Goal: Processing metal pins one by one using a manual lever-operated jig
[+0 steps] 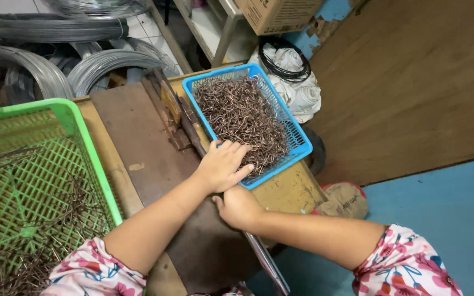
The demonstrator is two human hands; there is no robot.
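Note:
My left hand (223, 164) reaches over the near corner of a blue plastic basket (303, 143). Its fingers lie stretched out on the heap of small bent brown wire pieces (240, 118) that fills the basket. Whether any piece is pinched under the fingers is hidden. My right hand (238, 207) sits just below the left one, closed around a long metal bar (267, 263). The bar runs along a dark worn wooden board (133, 137) on the workbench. Both sleeves are floral.
A green plastic crate (78, 120) at left holds several straight brown wire pieces. Coils of grey wire (39, 66) lie behind it. A cardboard box (278, 13), white cloth with black cable (297, 82), a brown sack (344, 200), a wooden panel (412, 82) and blue floor (445, 203) are at right.

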